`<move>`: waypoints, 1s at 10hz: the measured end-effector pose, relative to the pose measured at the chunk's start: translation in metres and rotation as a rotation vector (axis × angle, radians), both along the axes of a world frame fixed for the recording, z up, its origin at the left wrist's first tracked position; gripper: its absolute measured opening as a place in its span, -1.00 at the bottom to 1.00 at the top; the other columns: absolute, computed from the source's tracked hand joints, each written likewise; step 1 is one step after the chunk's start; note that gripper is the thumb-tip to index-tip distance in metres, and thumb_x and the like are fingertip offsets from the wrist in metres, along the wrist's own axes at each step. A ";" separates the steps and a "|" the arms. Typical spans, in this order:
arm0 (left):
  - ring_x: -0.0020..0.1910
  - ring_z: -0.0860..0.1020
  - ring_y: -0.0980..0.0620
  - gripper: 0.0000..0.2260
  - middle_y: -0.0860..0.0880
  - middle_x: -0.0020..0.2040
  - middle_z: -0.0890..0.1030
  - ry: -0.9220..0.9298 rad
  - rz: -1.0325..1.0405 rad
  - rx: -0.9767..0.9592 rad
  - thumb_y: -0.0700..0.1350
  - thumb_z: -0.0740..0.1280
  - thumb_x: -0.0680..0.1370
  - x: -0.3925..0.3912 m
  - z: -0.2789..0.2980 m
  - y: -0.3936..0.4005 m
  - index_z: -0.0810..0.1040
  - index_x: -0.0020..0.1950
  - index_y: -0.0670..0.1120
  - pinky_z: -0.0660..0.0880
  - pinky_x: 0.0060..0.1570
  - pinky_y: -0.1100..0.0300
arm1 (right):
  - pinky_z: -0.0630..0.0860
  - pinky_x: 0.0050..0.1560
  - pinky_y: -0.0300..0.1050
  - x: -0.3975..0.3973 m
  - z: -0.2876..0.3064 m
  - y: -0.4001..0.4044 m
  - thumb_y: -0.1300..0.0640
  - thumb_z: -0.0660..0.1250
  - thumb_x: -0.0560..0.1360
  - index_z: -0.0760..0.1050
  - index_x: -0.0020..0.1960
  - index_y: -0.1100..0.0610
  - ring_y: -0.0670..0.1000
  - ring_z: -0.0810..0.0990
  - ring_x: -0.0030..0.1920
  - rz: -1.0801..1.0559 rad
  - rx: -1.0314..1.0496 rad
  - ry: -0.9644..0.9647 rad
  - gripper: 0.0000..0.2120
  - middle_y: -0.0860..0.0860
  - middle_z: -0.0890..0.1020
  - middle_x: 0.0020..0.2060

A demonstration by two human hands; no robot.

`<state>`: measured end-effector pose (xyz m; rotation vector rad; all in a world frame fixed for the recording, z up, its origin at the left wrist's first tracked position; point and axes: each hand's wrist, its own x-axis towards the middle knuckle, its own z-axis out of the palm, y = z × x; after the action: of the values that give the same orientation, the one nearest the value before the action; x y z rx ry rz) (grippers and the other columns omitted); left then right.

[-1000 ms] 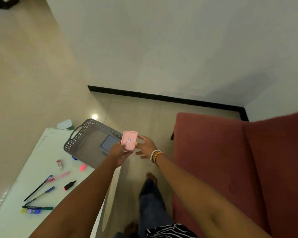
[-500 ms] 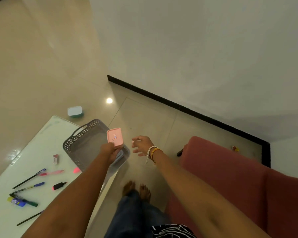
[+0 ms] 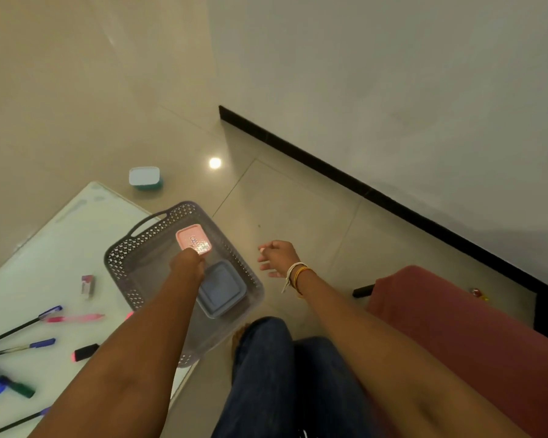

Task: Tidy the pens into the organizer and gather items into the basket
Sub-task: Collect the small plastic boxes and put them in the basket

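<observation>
My left hand (image 3: 187,265) grips a small pink box (image 3: 193,239) by its near edge and holds it inside the grey perforated basket (image 3: 125,252), near the far wall. A blue-grey lidded box (image 3: 223,288) lies in the basket's near right part. My right hand (image 3: 277,257) hovers over the floor to the right of the basket, fingers apart, holding nothing. Several pens (image 3: 23,325) and markers (image 3: 84,352) lie scattered on the white table (image 3: 45,248) to the left of the basket.
A teal box with a pale lid (image 3: 145,178) sits on the floor beyond the table. A small pink eraser (image 3: 87,284) lies on the table. A red sofa (image 3: 456,327) stands at the right. My legs in jeans (image 3: 282,374) are below.
My left hand has carried the pink box from mid-air down into the basket. My right hand let go of it and drew away to the right.
</observation>
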<state>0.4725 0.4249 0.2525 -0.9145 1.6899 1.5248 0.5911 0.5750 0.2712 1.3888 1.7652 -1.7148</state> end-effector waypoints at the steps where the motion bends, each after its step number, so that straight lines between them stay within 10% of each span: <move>1: 0.40 0.38 -0.17 -0.61 -0.23 0.45 0.35 -0.105 0.323 0.150 -0.38 0.07 0.60 -0.015 -0.054 0.003 0.28 0.45 -0.29 0.39 0.28 0.04 | 0.50 -0.08 -0.09 -0.011 -0.020 -0.004 0.15 0.23 0.54 0.56 -0.05 0.04 0.03 0.60 -0.17 0.065 0.071 -0.015 -0.87 0.07 0.66 -0.07; 3: 0.40 0.37 -0.18 -0.74 -0.31 0.40 0.38 -0.162 0.176 0.081 -0.34 0.16 0.61 -0.016 -0.079 -0.006 0.41 0.29 -0.37 0.19 0.27 0.48 | 0.41 0.24 -0.11 -0.027 -0.056 -0.021 0.13 0.27 0.54 0.41 0.39 0.05 0.14 0.50 0.28 0.440 0.186 -0.094 -0.59 0.09 0.50 0.33; 4: -0.09 0.66 -0.06 -0.89 -0.26 0.14 0.59 -0.089 0.072 -0.034 -0.29 0.39 0.50 -0.026 -0.099 -0.017 0.54 -0.01 -0.30 0.60 -0.33 0.26 | 0.45 0.27 -0.05 -0.034 -0.069 -0.031 0.19 0.21 0.55 0.38 0.42 0.03 0.19 0.52 0.26 0.511 0.197 -0.120 -0.57 0.13 0.53 0.30; 5: -0.37 0.61 -0.06 -0.83 -0.27 0.07 0.65 -0.048 -0.162 -0.148 -0.17 0.50 0.40 -0.034 -0.115 -0.019 0.55 -0.24 -0.20 0.53 -0.43 0.15 | 0.46 0.25 -0.05 -0.036 -0.073 -0.033 0.24 0.17 0.55 0.40 0.40 0.03 0.20 0.54 0.24 0.513 0.217 -0.127 -0.57 0.13 0.55 0.28; 7: 0.10 0.59 -0.25 -0.57 -0.23 0.11 0.61 -0.016 -0.378 -0.449 0.11 0.35 0.46 -0.019 -0.093 -0.028 0.59 0.11 -0.24 0.52 0.15 -0.07 | 0.46 0.25 -0.07 -0.041 -0.066 -0.032 0.27 0.18 0.54 0.42 0.39 0.03 0.21 0.54 0.24 0.537 0.204 -0.149 -0.56 0.15 0.56 0.28; 10: 0.20 0.53 -0.27 -0.59 -0.30 0.21 0.55 -0.030 -0.443 -0.395 -0.06 0.35 0.53 0.006 -0.080 -0.010 0.50 0.23 -0.34 0.48 0.22 -0.05 | 0.41 0.29 -0.06 -0.046 -0.062 -0.025 0.24 0.21 0.55 0.36 0.45 0.05 0.21 0.49 0.30 0.560 0.167 -0.179 -0.53 0.15 0.50 0.34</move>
<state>0.4781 0.4149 0.1727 -0.6819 2.0457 0.9000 0.5455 0.5499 0.2090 0.9380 1.9815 -1.1370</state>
